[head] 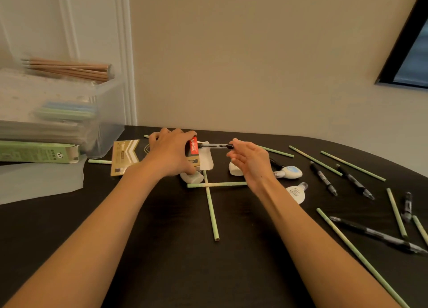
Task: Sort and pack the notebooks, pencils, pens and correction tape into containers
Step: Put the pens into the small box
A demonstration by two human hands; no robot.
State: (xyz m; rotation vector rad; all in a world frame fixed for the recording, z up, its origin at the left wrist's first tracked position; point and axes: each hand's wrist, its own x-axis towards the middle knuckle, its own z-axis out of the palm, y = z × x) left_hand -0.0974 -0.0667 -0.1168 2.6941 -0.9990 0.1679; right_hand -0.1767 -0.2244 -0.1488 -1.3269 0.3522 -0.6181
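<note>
in the head view the left hand [172, 152] grips a small red box [193, 145] just above the black table [173, 261], fingers curled round it and its open end turned to the right. the right hand [250, 159] pinches the back end of a black pen [215, 146] between thumb and forefinger, the other fingers loosely bent. the pen lies level with its tip at the box mouth; i cannot tell whether it is already inside. it looks light, stiff and smooth, so a pinch near the back end should steer it well, though the slick barrel could roll between the fingers. the thin card box would likely crush if squeezed, so it is best held by its edges. 2 green pencils [210, 205] lie crossed below the hands. more pens [323, 178] and correction tape [288, 172] are scattered to the right. a clear bin [111, 122] holding what look like notebooks [67, 114] stands at the far left.
</note>
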